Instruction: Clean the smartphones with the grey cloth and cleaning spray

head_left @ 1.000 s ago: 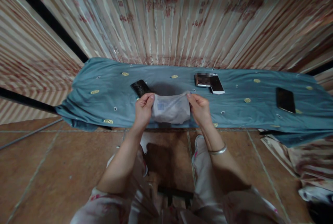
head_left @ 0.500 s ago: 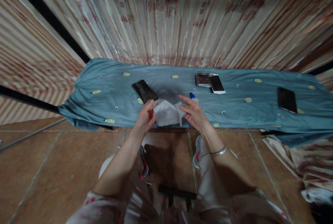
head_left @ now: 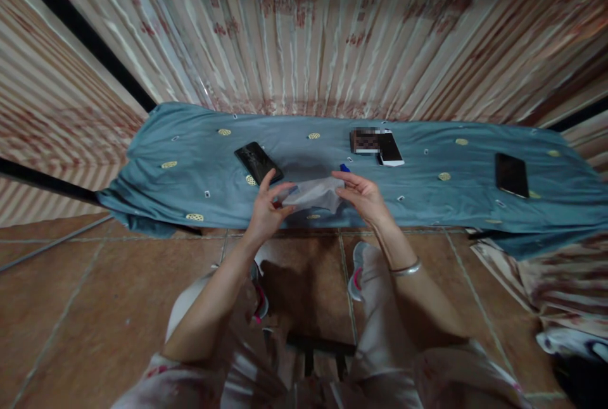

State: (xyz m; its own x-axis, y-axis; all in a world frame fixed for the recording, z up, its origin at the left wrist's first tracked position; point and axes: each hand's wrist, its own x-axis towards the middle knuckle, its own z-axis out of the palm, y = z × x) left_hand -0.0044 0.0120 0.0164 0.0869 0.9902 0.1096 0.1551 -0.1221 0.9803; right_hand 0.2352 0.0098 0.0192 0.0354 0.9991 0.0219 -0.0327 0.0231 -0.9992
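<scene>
two hands: i see my left hand (head_left: pixel 266 209) and right hand (head_left: pixel 363 197) meeting on one white cloth (head_left: pixel 316 194).
left grip: fingers loosely curled, thumb and fingertips pinching the cloth's left edge.
right grip: fingers spread, tips touching its right edge.
cloth: between both hands, low over the teal sheet (head_left: pixel 190 162).
beyond left hand: cracked black phone (head_left: pixel 258 163).
beyond right hand: white phone (head_left: pixel 390 149).
</scene>
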